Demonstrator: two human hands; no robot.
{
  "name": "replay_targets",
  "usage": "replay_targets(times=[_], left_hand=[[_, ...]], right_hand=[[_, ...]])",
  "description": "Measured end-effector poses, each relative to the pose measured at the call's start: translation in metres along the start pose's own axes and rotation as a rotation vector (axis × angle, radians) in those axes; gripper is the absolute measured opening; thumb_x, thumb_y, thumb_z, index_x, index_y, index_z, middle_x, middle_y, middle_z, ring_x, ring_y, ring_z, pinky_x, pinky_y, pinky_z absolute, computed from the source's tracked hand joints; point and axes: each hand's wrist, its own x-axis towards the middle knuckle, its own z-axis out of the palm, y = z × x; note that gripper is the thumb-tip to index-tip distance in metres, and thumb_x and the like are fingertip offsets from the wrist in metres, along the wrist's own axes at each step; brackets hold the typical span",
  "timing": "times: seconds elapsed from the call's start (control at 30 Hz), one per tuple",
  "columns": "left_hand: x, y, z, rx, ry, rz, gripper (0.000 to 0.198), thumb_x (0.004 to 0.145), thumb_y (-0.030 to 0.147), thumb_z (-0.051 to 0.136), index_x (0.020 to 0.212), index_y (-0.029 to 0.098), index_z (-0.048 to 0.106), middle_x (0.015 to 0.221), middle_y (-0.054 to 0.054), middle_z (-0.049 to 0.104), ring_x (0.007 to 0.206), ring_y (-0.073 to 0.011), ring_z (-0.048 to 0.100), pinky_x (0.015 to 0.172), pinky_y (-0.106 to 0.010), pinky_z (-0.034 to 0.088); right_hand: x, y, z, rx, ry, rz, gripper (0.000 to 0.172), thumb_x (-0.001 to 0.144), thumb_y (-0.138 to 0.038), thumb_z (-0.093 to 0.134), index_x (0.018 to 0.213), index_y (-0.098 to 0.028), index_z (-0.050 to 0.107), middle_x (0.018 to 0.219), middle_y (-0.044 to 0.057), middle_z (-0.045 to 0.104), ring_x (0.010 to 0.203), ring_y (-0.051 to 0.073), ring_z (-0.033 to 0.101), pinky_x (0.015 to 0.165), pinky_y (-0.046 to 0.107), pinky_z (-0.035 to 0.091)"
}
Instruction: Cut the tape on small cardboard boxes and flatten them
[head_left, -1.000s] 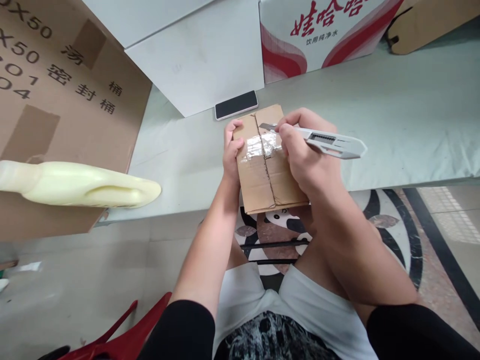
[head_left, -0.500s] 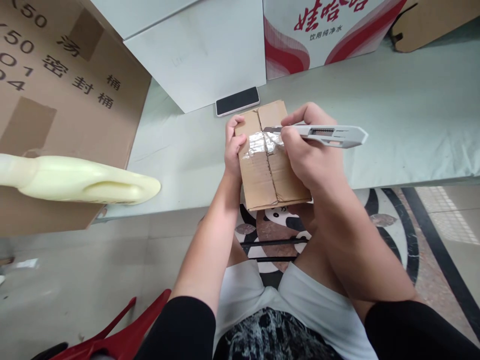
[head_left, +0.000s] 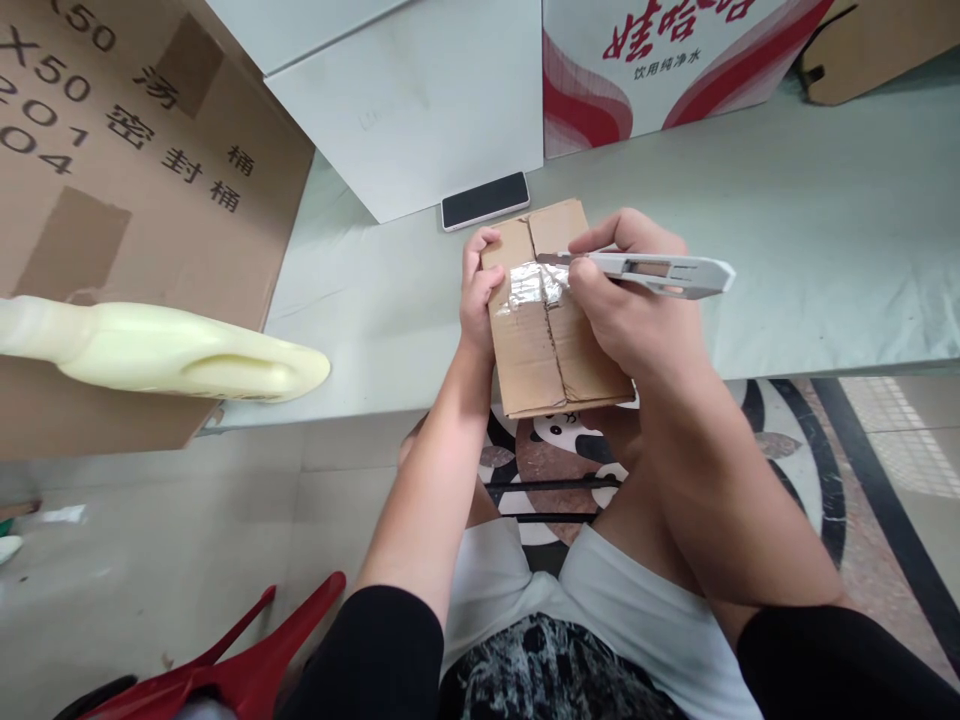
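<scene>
1. Work with the box (head_left: 559,335) flat at the near edge of the table (head_left: 787,250), its near end overhanging toward the lap and its seam running away from the body.
2. Aim at the crumpled tape (head_left: 529,287) crossing the seam in the lid's far half; enter at the seam, not through bare cardboard.
3. Hold the knife (head_left: 660,273) low and nearly level, tip resting on the tape's right part. Cut shallow, judging the lid thin, to spare whatever lies inside.
4. Grip with the right hand (head_left: 637,315) closed round the knife's front, thumb and forefinger pinched just behind the blade for control.
5. Steady with the left hand (head_left: 480,290) clamped on the box's left edge, fingers curled over the top just beside the tape. Judging by the blade pointing toward those fingers, draw along the seam rather than across.
6. Mind the phone (head_left: 485,200) just past the box's far end, beside the white box (head_left: 420,100).
7. Ignore the brown carton (head_left: 112,200) and the pale plastic handle (head_left: 172,352), both well apart on the left.
</scene>
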Motion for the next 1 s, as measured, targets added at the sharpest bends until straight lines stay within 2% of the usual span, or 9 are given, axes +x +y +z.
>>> replay_targets(times=[0.3, 0.47, 0.6, 0.73, 0.87, 1.0], left_hand=[[-0.001, -0.002, 0.0, 0.055, 0.028, -0.002, 0.031, 0.094, 0.049, 0.049, 0.12, 0.031, 0.049, 0.127, -0.006, 0.064, 0.121, -0.0283, 0.069, 0.106, -0.051, 0.055], [-0.003, 0.003, 0.001, 0.037, 0.006, -0.037, 0.033, 0.095, 0.053, 0.048, 0.121, 0.033, 0.049, 0.128, -0.005, 0.061, 0.125, -0.0285, 0.067, 0.111, -0.054, 0.052], [0.0, -0.005, 0.001, 0.045, 0.043, -0.004, 0.035, 0.093, 0.056, 0.052, 0.118, 0.032, 0.052, 0.124, -0.004, 0.065, 0.119, -0.0285, 0.07, 0.106, -0.051, 0.056], [0.001, -0.012, -0.001, 0.147, 0.089, 0.041, 0.038, 0.097, 0.06, 0.044, 0.12, 0.032, 0.054, 0.123, -0.005, 0.066, 0.116, -0.0293, 0.071, 0.101, -0.049, 0.058], [0.0, -0.009, -0.002, 0.093, 0.041, 0.0, 0.033, 0.097, 0.053, 0.045, 0.122, 0.032, 0.052, 0.128, -0.005, 0.063, 0.122, -0.0288, 0.069, 0.106, -0.051, 0.055], [-0.001, -0.004, -0.002, 0.059, 0.028, -0.009, 0.031, 0.094, 0.048, 0.048, 0.121, 0.031, 0.05, 0.131, -0.006, 0.062, 0.125, -0.0303, 0.068, 0.108, -0.051, 0.054]], right_hand=[[0.001, -0.003, 0.002, -0.01, 0.061, -0.006, 0.009, 0.08, -0.02, 0.061, 0.073, -0.025, 0.058, 0.063, -0.001, 0.058, 0.061, 0.015, 0.051, 0.059, 0.033, 0.042], [0.003, 0.0, 0.0, 0.007, 0.016, 0.009, 0.013, 0.083, -0.023, 0.066, 0.074, -0.026, 0.057, 0.065, 0.0, 0.056, 0.065, 0.017, 0.054, 0.062, 0.035, 0.042], [0.004, -0.001, 0.0, 0.003, 0.001, 0.02, 0.014, 0.083, -0.018, 0.065, 0.074, -0.025, 0.057, 0.067, 0.0, 0.057, 0.066, 0.017, 0.054, 0.065, 0.036, 0.043], [0.003, 0.002, 0.002, -0.001, -0.027, 0.009, 0.013, 0.084, -0.019, 0.064, 0.074, -0.025, 0.058, 0.07, 0.0, 0.061, 0.07, 0.018, 0.057, 0.067, 0.037, 0.046], [0.003, 0.008, 0.004, 0.054, -0.021, -0.011, 0.013, 0.085, -0.019, 0.063, 0.075, -0.026, 0.059, 0.071, 0.0, 0.061, 0.075, 0.019, 0.06, 0.071, 0.037, 0.049], [0.004, 0.009, 0.004, 0.056, -0.013, 0.003, 0.015, 0.083, -0.017, 0.063, 0.073, -0.026, 0.059, 0.068, 0.0, 0.061, 0.07, 0.018, 0.058, 0.067, 0.037, 0.049]])
